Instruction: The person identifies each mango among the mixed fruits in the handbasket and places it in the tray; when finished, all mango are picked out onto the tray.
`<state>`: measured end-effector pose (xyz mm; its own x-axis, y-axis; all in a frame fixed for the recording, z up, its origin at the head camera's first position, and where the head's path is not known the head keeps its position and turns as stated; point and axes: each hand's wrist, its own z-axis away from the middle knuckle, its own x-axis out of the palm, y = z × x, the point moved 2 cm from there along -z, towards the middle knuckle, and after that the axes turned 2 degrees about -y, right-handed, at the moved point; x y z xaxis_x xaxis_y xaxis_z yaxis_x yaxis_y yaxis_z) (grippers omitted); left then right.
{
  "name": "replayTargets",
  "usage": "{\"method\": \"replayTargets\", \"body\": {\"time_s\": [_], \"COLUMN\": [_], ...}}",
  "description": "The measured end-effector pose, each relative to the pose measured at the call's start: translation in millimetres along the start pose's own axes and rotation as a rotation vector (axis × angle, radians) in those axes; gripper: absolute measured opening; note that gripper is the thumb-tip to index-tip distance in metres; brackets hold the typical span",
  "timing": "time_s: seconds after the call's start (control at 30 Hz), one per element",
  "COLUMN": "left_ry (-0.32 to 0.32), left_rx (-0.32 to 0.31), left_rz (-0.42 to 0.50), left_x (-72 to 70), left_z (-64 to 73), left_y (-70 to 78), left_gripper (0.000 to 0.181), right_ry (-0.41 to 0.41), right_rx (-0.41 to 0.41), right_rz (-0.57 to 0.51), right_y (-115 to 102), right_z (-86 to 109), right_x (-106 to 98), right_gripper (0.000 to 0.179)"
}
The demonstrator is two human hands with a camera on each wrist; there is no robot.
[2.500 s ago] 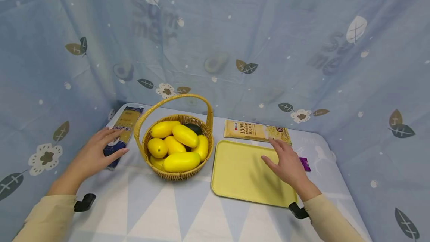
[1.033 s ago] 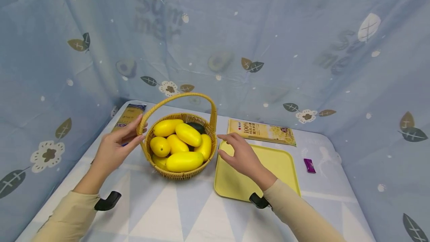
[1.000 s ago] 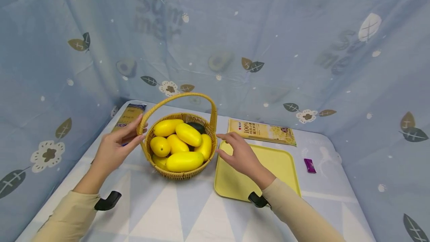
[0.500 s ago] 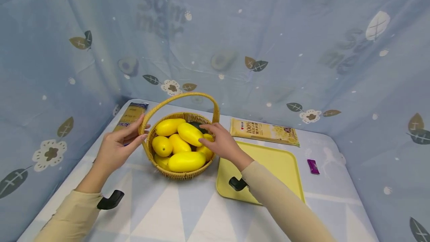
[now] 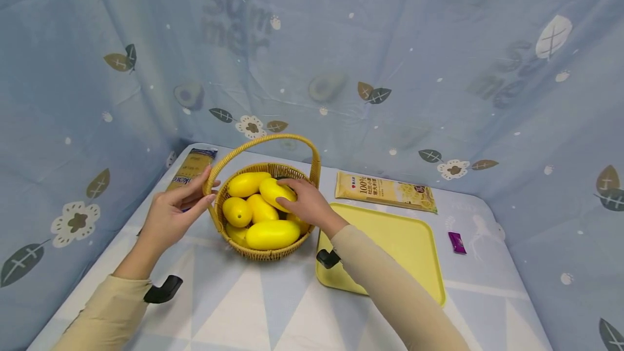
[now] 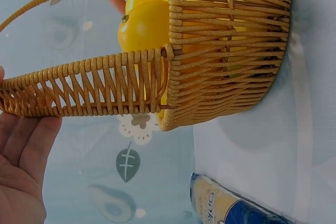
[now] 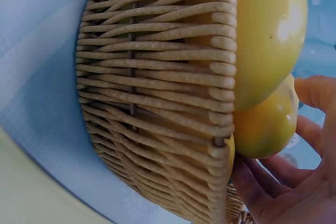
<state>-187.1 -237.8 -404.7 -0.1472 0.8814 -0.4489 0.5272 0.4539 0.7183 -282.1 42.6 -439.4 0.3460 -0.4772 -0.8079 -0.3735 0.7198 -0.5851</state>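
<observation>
Head view: wicker basket (image 5: 263, 232) of yellow fruits on the table (image 5: 273, 307), left of the yellow tray (image 5: 390, 242). Right hand (image 5: 304, 205) curled round one yellow fruit (image 5: 273, 191) atop the pile; left hand (image 5: 170, 215), fingers straight, touching the basket handle (image 5: 219, 164). Pasta packet (image 5: 385, 191) behind the tray, purple sachet (image 5: 456, 242) right of it

Left wrist view: open palm (image 6: 21, 182) against the woven handle (image 6: 84, 85); blue packet (image 6: 231, 208) beside the basket

Right wrist view: fingers (image 7: 283, 192) wrapped under a fruit (image 7: 262, 127) above the rim
</observation>
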Motion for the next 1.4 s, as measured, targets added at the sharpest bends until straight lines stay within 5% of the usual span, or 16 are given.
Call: {"method": "replayTargets", "body": {"time_s": [0.87, 1.4], "left_ry": [0.002, 0.010], "left_rx": [-0.024, -0.017], "left_rz": [-0.012, -0.011], "left_x": [0.5, 1.3], "left_z": [1.4, 0.7], "left_y": [-2.5, -2.1], "left_gripper": [0.072, 0.071], "right_ry": [0.066, 0.133], "right_rx": [-0.022, -0.098], "right_rz": [0.021, 0.010], "right_y": [-3.2, 1.7], "right_z": [7.4, 54.6], "right_x": [-0.1, -26.7], "right_gripper": [0.054, 0.052]}}
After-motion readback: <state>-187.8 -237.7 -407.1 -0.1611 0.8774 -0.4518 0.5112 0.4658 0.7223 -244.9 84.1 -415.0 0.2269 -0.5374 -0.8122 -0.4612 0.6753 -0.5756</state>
